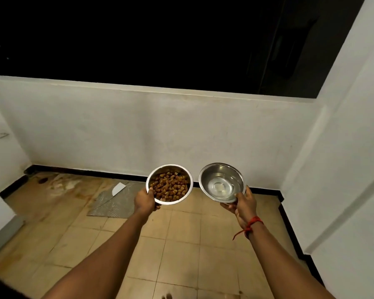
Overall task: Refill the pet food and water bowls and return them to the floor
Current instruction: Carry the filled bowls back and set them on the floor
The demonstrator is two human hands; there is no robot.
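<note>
The person is standing over a tiled floor [181, 244] and holding both steel bowls out in front, well above it. The left hand [145, 201] is closing its grip on the near rim of the food bowl [169, 184], thumb over the edge and fingers seemingly underneath, and the bowl is sitting level with brown kibble [170, 186] covering its bottom. The right hand [244, 205] is pinching the near rim of the water bowl [221, 181] in the same way; that bowl is tipping slightly toward the camera and appears to be carrying clear water. Both bowls are rigid, thin and smooth, so a rim pinch is likely slippery, and the water one is probably the heavier and the readier to slosh. Fingers spread under the base would be steadying them better while lowering. A grey mat [115, 203] is lying on the floor at the left, near the far wall [160, 130], a likely landing spot.
</note>
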